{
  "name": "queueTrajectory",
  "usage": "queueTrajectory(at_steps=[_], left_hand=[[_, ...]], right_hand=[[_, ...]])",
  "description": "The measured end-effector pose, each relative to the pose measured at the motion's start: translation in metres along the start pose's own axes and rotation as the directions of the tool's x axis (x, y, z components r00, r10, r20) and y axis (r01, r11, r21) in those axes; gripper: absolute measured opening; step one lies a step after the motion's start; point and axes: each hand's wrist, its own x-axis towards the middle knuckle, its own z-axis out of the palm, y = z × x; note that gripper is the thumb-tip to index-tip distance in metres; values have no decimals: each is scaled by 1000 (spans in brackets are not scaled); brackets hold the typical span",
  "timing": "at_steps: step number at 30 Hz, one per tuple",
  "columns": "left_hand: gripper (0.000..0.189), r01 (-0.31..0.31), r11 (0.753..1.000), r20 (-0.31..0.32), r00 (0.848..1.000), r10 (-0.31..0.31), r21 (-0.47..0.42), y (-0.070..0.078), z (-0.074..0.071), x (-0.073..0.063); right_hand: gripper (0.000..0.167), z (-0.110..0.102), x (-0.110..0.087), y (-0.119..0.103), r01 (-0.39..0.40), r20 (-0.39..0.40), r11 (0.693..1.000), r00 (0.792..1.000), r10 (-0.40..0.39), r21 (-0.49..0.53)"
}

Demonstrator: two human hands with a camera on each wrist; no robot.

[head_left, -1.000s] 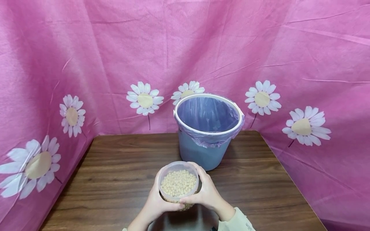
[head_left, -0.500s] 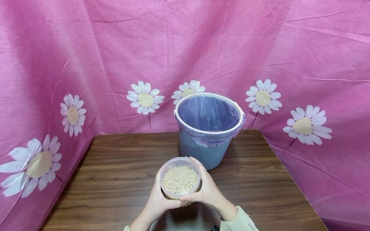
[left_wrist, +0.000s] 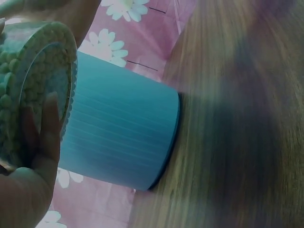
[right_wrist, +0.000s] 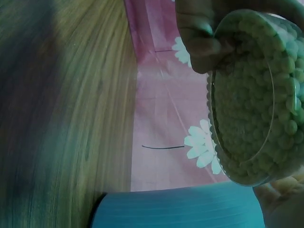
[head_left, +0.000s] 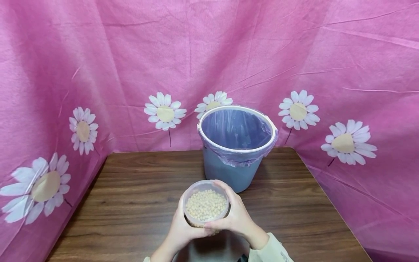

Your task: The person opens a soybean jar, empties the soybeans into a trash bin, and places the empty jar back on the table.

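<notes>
My two hands hold a clear round plastic tub [head_left: 202, 185] of pale, round dried beans [head_left: 207, 206] above the table, in front of the bin. In the head view, my left hand [head_left: 180, 226] grips its left side and my right hand [head_left: 240, 220] its right side. Both thumbs meet at the near side. In the left wrist view, fingers [left_wrist: 50, 121] of my left hand lie against the underside. The right wrist view shows the tub's base [right_wrist: 242, 114] tipped toward the camera, with beans visible through it. A lid cannot be made out.
Behind the tub, a blue-grey bin [head_left: 229, 174] stands on the wooden table [head_left: 137, 196]. A purple plastic liner [head_left: 240, 160] is folded over its white rim. Pink cloth [head_left: 137, 54] with printed daisies hangs round the back and sides.
Over the last second, the tub in both my hands has risen a little and shifted slightly right, then dipped slightly. My grip looks the same, and the bin stands where it was.
</notes>
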Motion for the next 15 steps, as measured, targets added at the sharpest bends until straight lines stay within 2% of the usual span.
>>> queueTrajectory(at_steps=[4, 8, 12, 15], left_hand=[[117, -38, 999, 34, 999, 39, -15, -2, -2, -1], [116, -90, 995, 106, 990, 95, -52, -3, -7, 1], [117, -117, 987, 195, 971, 137, -109, -2, -12, 4], [117, -122, 986, 215, 966, 143, -110, -1, -15, 5]], right_hand=[[101, -5, 1, 2, 10, 56, 999, 998, -13, 47], [101, -12, 3, 4, -2, 145, 987, 989, -21, 159], [103, -20, 4, 7, -67, 246, 941, 969, -17, 332], [104, -22, 4, 9, -112, 295, 895, 955, -22, 431]])
